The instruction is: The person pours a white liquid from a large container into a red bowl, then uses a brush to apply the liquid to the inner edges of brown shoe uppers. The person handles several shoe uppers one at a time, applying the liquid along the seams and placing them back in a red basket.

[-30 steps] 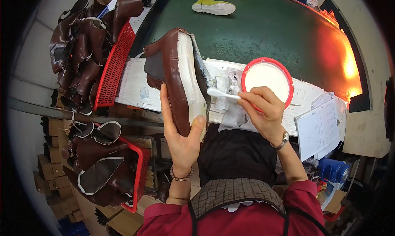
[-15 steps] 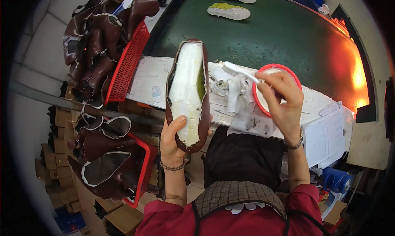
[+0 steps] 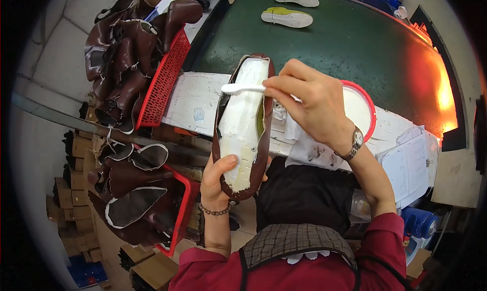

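Observation:
My left hand (image 3: pixel 215 179) grips the heel end of a brown leather shoe upper (image 3: pixel 216 148) stretched over a shoe last, its white bottom facing up. A strip of green shows inside the right edge. In my right hand (image 3: pixel 317 103), thumb and fingers pinch a white toothbrush (image 3: pixel 242 88), which lies across the white bottom near its far end. Whether the bristles touch is hidden. Just past my right hand stands a red-rimmed tub (image 3: pixel 374 111) of white paste or liquid, partly covered by the hand.
A dark green conveyor belt (image 3: pixel 324 47) carries two white-soled, yellow-green shoes (image 3: pixel 288 18). To the left, red baskets (image 3: pixel 165 78) hold brown leather boot uppers (image 3: pixel 124 57). Orange light glows at the belt's right. Papers (image 3: pixel 406 172) lie on the white board (image 3: pixel 193 98); cardboard boxes (image 3: pixel 154 273) sit below.
My right hand has moved left with the toothbrush, from over the tub to across the shoe bottom. The shoe in my left hand has shifted slightly right and nearer.

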`<state>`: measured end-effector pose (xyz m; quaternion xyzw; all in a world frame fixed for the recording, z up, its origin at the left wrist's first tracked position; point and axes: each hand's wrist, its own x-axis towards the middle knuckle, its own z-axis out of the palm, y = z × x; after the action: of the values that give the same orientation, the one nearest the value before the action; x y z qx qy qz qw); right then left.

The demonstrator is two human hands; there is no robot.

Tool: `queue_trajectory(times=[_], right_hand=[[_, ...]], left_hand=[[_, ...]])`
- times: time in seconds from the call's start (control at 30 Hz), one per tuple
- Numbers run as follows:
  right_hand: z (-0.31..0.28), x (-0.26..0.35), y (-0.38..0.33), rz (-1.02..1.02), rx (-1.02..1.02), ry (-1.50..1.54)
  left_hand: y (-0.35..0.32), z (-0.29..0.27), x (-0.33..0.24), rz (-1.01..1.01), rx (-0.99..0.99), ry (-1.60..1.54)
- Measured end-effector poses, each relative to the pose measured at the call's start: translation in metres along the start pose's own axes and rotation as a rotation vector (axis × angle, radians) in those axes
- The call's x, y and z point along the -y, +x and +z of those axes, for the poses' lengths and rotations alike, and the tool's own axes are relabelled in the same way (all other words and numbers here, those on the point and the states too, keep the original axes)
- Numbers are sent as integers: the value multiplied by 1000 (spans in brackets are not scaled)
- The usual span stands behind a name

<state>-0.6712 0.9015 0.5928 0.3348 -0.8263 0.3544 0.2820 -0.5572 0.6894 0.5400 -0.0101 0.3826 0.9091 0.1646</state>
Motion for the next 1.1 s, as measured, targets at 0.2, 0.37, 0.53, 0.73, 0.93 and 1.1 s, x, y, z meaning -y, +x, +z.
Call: queue_trajectory(times=[0.2,0.37,0.53,0.73,0.93,1.1], right_hand=[[-2,-11,-1,5,-119,-181],[-1,14,-14,-106,-55,-139],[-13,29,-22,-94,94,-22],[-11,-7,-19,50,-24,-25],[-7,-22,-21,-1,-115,-81],[-9,19,-63,-28,-1,32]], left_hand=[[0,0,1,-12,57,-57],[2,8,4,25,-6,-106],[0,11,4,38,-43,-27],[0,10,11,131,-84,149],[9,12,13,209,-130,256],[17,8,7,245,-184,193]])
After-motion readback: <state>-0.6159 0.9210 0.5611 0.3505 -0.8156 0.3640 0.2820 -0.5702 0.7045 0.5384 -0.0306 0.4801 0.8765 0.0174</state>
